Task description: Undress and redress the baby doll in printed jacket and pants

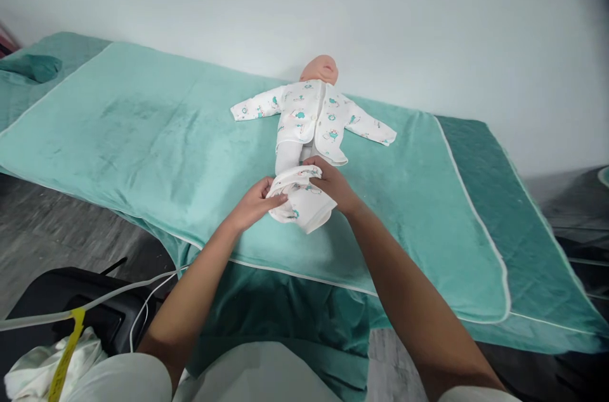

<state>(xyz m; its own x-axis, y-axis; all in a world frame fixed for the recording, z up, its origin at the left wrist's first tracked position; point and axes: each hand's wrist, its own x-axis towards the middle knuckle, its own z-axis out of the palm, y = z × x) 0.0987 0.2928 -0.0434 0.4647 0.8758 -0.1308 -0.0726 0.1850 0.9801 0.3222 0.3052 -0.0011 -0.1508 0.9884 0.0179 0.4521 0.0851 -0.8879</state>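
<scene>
A baby doll lies on its back on a teal towel, wearing a white printed jacket with the sleeves spread out. Its white legs point toward me. My left hand and my right hand both grip bunched white printed baby trousers at the doll's feet. Left fingers pinch the left edge of the fabric; right fingers curl over the top edge.
The towel covers a bed with a darker teal sheet against a white wall. A teal pillow lies at the far left. A black object, white cables and white cloth sit at the lower left on the floor.
</scene>
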